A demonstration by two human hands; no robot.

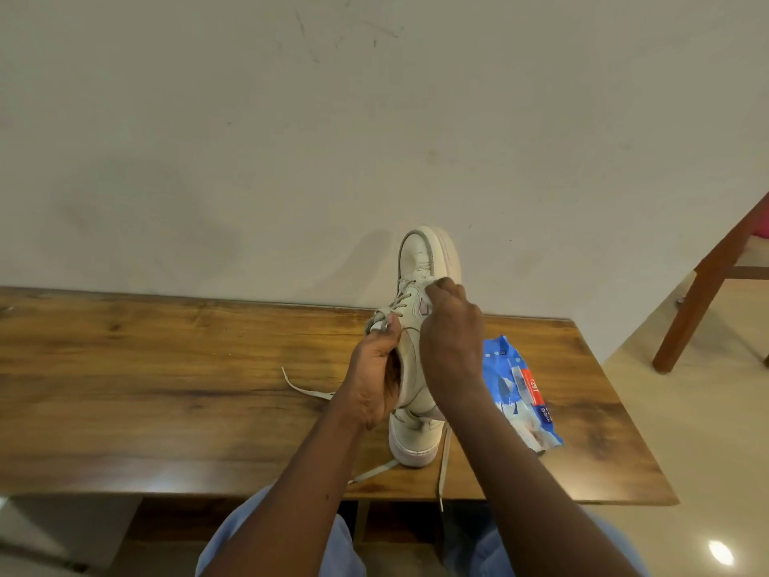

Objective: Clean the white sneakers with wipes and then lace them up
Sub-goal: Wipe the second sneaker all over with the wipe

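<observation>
The sneaker (420, 260) stood heel-down on the table (166, 368), toe up. The left hand (374, 368) gripped its opening. The right hand (451, 322) pinched what seemed a wipe (427, 286) against its side. This was probably the cleaning step. The next move would be firm rubbing along the side, while the laces (444, 460) hung loose.

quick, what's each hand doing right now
Left hand: grips the sneaker at its collar.
Right hand: pinches a wipe against the sneaker's side.
</observation>
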